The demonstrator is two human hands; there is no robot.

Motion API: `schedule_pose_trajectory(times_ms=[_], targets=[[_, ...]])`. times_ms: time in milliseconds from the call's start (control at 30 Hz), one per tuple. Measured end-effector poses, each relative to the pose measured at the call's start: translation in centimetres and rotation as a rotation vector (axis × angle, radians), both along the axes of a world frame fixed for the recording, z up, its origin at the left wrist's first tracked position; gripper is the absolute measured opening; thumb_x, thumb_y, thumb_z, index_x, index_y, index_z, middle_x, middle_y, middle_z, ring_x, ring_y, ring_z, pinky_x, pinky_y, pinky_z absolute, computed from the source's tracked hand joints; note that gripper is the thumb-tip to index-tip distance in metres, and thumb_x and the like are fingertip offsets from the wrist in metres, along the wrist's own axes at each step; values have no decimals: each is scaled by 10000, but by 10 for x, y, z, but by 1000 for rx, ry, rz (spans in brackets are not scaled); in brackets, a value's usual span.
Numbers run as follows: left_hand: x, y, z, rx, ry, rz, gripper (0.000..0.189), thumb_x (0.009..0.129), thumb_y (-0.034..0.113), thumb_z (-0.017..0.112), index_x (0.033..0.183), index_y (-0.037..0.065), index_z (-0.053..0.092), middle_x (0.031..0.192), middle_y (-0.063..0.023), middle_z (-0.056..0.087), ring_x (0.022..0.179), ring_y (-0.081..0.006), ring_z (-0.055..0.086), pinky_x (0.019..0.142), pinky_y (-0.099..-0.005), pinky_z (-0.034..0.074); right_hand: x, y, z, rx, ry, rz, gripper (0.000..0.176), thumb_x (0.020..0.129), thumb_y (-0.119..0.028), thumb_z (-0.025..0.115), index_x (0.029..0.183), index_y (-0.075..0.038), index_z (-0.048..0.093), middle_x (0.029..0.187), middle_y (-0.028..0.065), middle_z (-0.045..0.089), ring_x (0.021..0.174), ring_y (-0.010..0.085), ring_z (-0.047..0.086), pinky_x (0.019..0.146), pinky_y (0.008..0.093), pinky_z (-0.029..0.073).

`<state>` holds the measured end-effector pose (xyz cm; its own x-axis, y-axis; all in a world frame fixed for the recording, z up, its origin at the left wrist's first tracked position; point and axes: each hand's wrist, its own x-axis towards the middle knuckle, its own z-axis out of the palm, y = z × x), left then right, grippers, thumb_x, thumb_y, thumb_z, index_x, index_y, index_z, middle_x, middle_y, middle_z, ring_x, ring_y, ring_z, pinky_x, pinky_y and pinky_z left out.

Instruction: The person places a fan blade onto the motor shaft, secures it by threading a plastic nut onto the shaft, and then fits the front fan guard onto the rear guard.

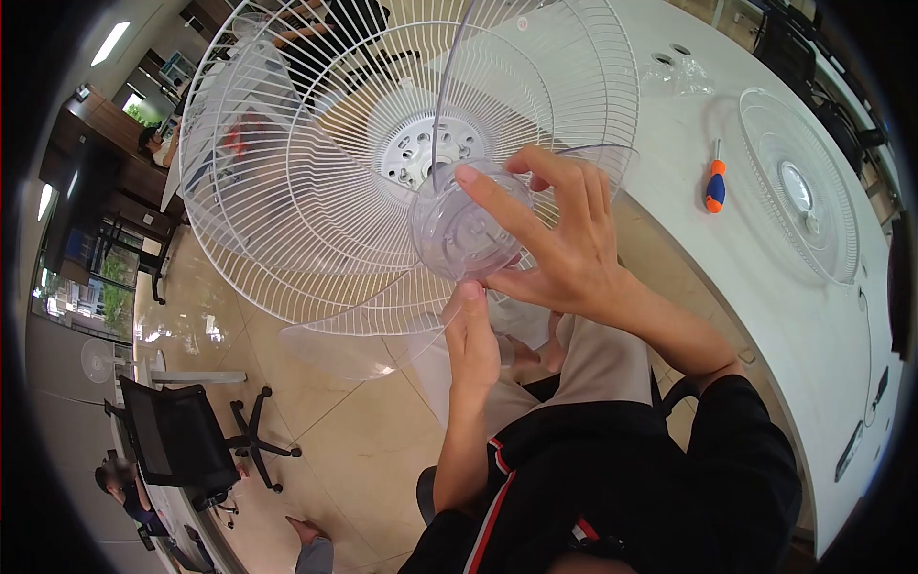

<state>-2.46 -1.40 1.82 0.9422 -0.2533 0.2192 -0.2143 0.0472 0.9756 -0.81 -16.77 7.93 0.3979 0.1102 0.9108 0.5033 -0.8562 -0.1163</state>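
A clear plastic fan blade [459, 234] with a round hub and broad, see-through vanes is held in front of me. My right hand [564, 225] grips the hub from the right, its fingers curled over the rim. At the hub's lower edge, my left hand [471, 335] pinches the blade between thumb and fingers. Behind the blade stands a white wire fan grille [406, 143] with a perforated centre plate. The vanes overlap the grille in this view, and the fan's motor shaft is not plainly visible.
On the white table [669, 206] to the right lie an orange-and-blue screwdriver [715, 187], another round fan grille [801, 191] and a crumpled clear plastic bag [687, 77]. A black office chair [177, 435] stands on the tiled floor at left. Other people sit farther off.
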Motion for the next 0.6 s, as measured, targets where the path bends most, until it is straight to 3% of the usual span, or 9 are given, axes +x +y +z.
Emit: schedule_pose_trajectory(times_ms=[200, 500, 600], targets=[[3, 4, -6, 33, -22, 7, 720, 1102, 502, 229, 1345, -108, 523, 1367, -195, 566, 1308, -265, 495, 1139, -395, 311, -2, 4, -6, 46, 22, -16, 888, 508, -348, 837, 1365, -234, 635, 1187, 77, 542, 957, 244, 510, 800, 368, 390], [8, 6, 1, -10, -67, 41, 658, 1109, 455, 298, 1265, -120, 579, 1290, -190, 615, 1220, -239, 555, 1084, -372, 374, -1, -1, -15, 46, -52, -2, 904, 576, -267, 818, 1406, -33, 546, 1261, 104, 568, 951, 225, 569, 812, 369, 412], [9, 8, -2, 32, -61, 62, 655, 1108, 456, 305, 1213, -112, 614, 1237, -184, 648, 1168, -233, 582, 1060, -370, 394, 3, 0, -16, 81, -59, 14, 900, 570, -260, 818, 1398, -32, 550, 1266, 100, 569, 937, 225, 568, 806, 368, 416]])
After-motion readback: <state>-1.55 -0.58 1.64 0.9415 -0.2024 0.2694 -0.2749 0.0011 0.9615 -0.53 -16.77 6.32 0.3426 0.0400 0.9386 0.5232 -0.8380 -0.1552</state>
